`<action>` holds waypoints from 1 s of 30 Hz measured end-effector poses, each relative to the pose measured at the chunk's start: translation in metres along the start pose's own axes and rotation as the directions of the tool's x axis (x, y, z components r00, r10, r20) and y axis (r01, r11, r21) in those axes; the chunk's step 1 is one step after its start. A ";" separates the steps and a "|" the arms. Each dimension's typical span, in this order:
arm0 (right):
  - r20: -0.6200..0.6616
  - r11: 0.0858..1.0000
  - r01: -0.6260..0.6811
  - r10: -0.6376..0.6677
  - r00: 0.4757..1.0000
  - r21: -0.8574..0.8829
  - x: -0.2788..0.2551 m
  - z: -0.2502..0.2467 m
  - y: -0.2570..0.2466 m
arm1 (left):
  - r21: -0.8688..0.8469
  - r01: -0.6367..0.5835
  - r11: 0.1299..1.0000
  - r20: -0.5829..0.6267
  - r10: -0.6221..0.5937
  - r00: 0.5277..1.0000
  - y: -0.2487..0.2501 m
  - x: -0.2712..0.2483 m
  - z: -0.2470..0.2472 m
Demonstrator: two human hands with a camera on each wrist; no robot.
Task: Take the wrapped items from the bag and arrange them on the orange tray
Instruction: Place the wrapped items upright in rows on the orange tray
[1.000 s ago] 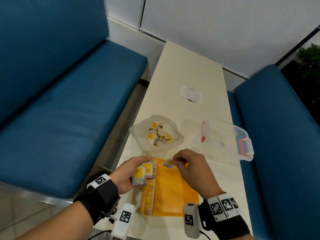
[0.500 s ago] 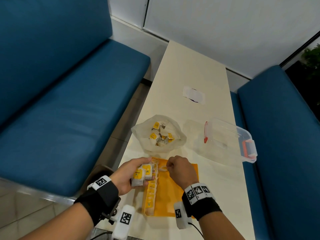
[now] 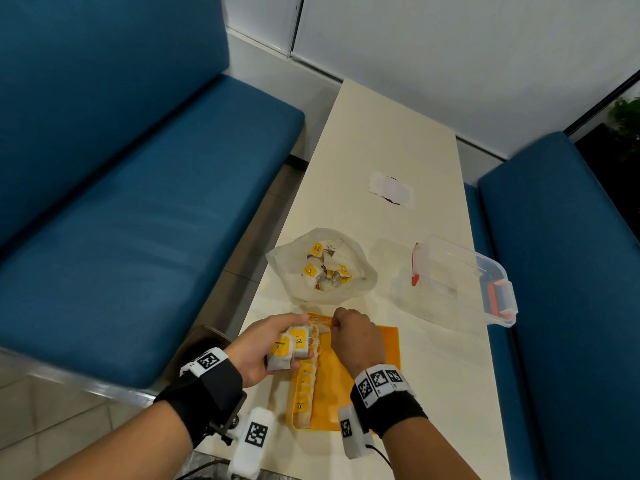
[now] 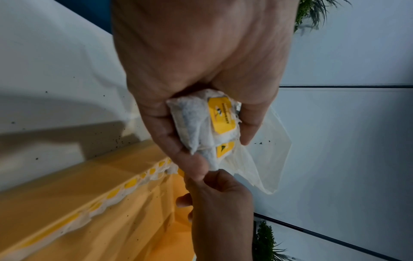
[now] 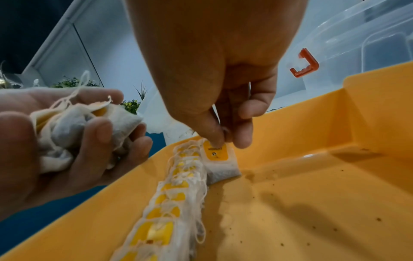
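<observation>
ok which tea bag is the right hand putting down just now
The tea bag at the far end of the row along the orange tray's left wall; the right hand pinches its yellow tag. The others lie untouched.

glossy plastic tray (image 5: 335, 123) (speckled), papery teabags (image 5: 220, 164)

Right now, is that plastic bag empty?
No. The bag lies open on the table, with several yellow-tagged tea bags inside.

Cream table (image 3: 388, 140) between blue benches. On it: orange tray (image 3: 388, 344) at near edge, plastic bag (image 3: 284, 261) of tea bags just beyond, clear box (image 3: 460, 282) with red clips to the right, white paper scrap (image 3: 391, 188) farther back.
</observation>
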State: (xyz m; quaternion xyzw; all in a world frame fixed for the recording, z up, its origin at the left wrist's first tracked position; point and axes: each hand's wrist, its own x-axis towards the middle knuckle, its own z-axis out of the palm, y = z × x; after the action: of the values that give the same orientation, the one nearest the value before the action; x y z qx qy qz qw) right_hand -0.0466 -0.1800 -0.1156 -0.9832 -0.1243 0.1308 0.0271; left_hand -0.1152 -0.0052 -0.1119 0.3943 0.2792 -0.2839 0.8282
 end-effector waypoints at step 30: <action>-0.120 0.934 -0.051 0.099 0.988 0.354 -0.017 -0.019 -0.001 | -0.015 0.011 1.000 0.034 -0.011 0.999 0.009 0.000 0.007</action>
State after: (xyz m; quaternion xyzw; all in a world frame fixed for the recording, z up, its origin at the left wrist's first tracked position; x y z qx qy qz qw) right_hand -0.0577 -0.1837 -0.0929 -0.9734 -0.0593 0.0847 0.2046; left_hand -0.1071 -0.0061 -0.1035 0.3818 0.2694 -0.2929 0.8342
